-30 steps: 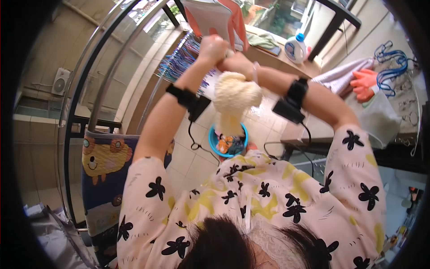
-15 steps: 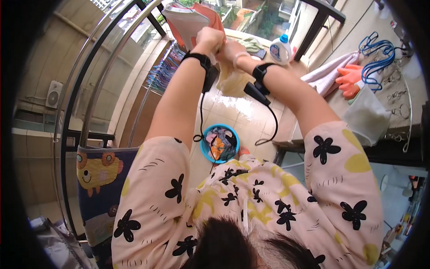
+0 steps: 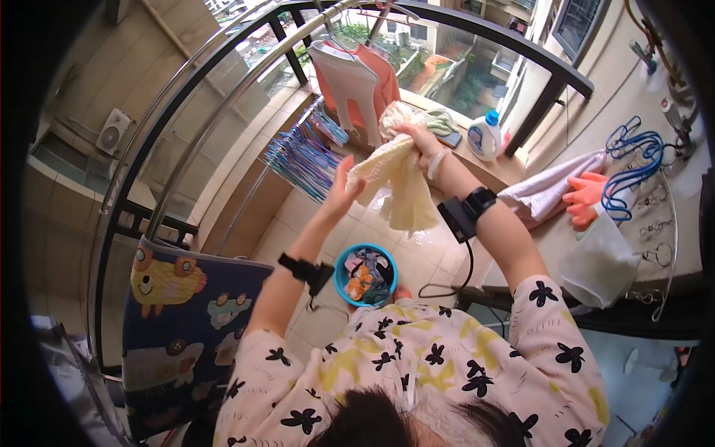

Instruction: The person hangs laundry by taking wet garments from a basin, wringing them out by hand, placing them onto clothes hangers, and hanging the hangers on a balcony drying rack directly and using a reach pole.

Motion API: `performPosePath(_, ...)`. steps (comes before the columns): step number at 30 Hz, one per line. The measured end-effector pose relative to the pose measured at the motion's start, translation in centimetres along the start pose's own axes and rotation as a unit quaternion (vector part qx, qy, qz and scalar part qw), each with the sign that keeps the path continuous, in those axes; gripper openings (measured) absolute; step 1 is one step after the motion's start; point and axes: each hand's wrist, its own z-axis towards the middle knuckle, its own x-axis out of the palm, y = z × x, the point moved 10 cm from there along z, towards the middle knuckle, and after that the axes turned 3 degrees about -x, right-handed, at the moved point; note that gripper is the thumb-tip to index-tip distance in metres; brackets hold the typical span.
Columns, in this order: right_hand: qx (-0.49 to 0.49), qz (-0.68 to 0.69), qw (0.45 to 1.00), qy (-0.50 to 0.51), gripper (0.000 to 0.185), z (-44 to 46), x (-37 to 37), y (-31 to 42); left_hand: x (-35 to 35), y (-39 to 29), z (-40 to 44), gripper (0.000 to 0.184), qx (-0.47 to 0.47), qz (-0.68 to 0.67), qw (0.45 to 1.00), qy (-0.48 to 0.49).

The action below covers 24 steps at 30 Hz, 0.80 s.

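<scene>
A cream-coloured textured cloth (image 3: 406, 186) hangs in folds in front of me, its exact kind unclear. My right hand (image 3: 426, 145) grips it near the top, where part of it bunches above the fingers. At the cloth's left edge, my left hand (image 3: 346, 188) has the fabric between thumb and fingers. Just beyond, a white garment (image 3: 346, 74) and an orange-pink garment (image 3: 380, 71) hang from the metal rail (image 3: 290, 41). Below my hands, a blue basin (image 3: 339, 279) of mixed clothes stands on the tiled floor.
Many hangers (image 3: 302, 160) hang at the left. A detergent bottle (image 3: 484, 138) stands on the ledge. On the right counter are orange gloves (image 3: 585, 197), blue hangers (image 3: 633, 164) and a pale cloth (image 3: 551, 182). A dark patterned blanket (image 3: 186, 328) hangs at left.
My hands have come away from the hanging garments and moved apart. The cream cloth is raised and spread between them. The view has tilted up, showing more of the rail.
</scene>
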Motion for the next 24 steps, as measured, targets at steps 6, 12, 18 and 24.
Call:
performPosePath(6,0.140,0.171,0.966,0.134,0.026,-2.9,5.6,-8.7,-1.4,3.4,-7.0,0.053,-0.046,-0.041,0.991,-0.120)
performPosePath(12,0.171,-0.258,0.951,-0.015,0.080,-5.3,0.7,-15.4,-8.2,-3.3,-12.2,0.027,-0.124,-0.124,0.942,-0.287)
performPosePath(18,0.042,-0.254,0.902,0.348,0.059,-15.6,13.6,-12.8,-10.0,-12.1,-15.7,0.022,0.029,-0.285,0.913,-0.290)
performPosePath(24,-0.168,-0.208,0.868,0.419,0.049,-23.7,25.8,-11.9,-11.5,-16.3,-21.5,0.015,0.055,-0.195,0.944,-0.260)
